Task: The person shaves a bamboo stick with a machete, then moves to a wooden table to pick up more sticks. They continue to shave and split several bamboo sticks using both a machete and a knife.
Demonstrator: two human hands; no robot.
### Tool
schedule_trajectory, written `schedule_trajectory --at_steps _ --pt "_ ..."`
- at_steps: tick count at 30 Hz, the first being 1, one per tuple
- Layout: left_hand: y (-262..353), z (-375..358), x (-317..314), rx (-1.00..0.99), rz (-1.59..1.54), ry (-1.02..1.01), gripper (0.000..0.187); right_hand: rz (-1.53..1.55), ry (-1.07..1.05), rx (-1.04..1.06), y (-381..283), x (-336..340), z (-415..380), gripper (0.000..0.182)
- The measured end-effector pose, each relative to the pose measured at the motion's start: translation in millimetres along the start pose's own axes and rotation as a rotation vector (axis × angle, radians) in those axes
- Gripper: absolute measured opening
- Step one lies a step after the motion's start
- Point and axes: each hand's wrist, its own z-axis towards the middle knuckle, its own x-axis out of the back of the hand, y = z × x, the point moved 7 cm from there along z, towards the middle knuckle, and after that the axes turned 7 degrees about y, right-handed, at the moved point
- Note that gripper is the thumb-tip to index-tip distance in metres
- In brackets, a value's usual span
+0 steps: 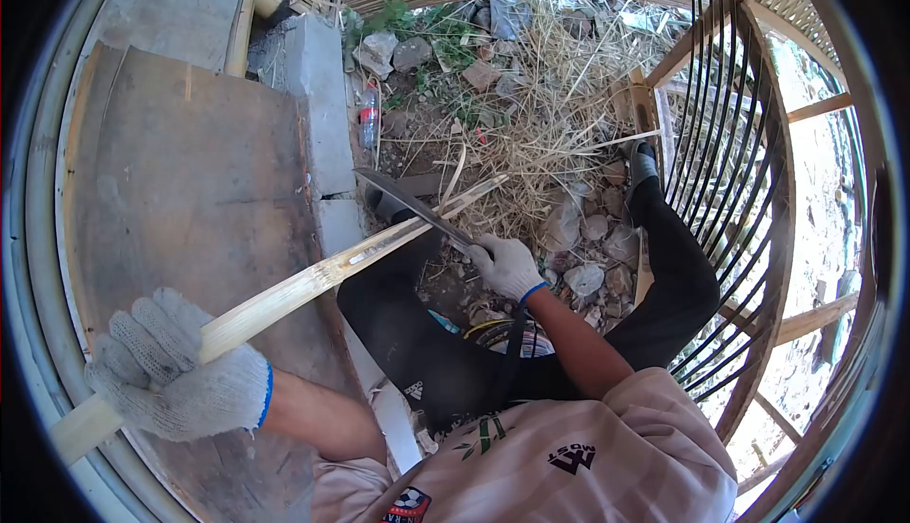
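Observation:
A long pale bamboo strip (313, 281) runs from the lower left up to the middle of the head view, above the thigh. My left hand (180, 367), in a white knit glove with a blue cuff, is wrapped round it near its lower end. In my right hand (507, 267), gloved alike, is the handle of a machete (412, 204). Its dark blade crosses the strip near the far end and touches it. A thin curled shaving (459, 171) stands up beside the blade. The machete's handle is mostly hidden by the fingers.
A brown wooden board (190, 172) lies at left, beside a concrete block ledge (324, 106). A plastic bottle (369, 116) stands by the ledge. Shavings (550, 97) and stones (585, 279) cover the ground. A rack of dark bars (735, 135) rises at right.

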Motion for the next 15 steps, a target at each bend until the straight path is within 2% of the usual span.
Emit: schedule_trajectory --at_steps 2,4,6,7,8,10,14,15 --pt "3.5 1.8 -5.9 -0.018 0.023 -0.028 0.044 0.044 0.11 -0.05 28.8 4.2 1.7 0.048" --pt "3.9 -4.9 -27.1 0.072 -0.119 -0.301 0.035 -0.003 0.087 -0.101 58.3 7.2 7.3 0.047" --pt "11.7 -14.4 -51.0 0.107 -0.094 -0.232 0.028 -0.053 0.054 -0.167 81.2 6.5 8.0 0.049" --pt "14.7 -18.1 -57.6 0.129 -0.069 -0.166 0.038 -0.05 0.041 -0.177 89.0 4.6 6.9 0.049" --pt "13.8 -15.9 -56.0 0.126 -0.064 -0.173 0.038 -0.026 0.03 -0.208 98.5 2.5 10.6 0.053" --pt "12.4 -20.8 -78.2 0.232 -0.39 -0.614 0.036 -0.082 0.048 -0.228 118.5 1.4 23.1 0.058" --pt "6.5 -15.7 -80.8 0.215 -0.333 -0.505 0.036 -0.103 0.076 -0.221 137.5 2.9 29.3 0.059" --pt "8.1 -16.3 -83.0 0.158 -0.288 -0.494 0.035 -0.092 0.079 -0.234 139.6 4.5 31.0 0.06"
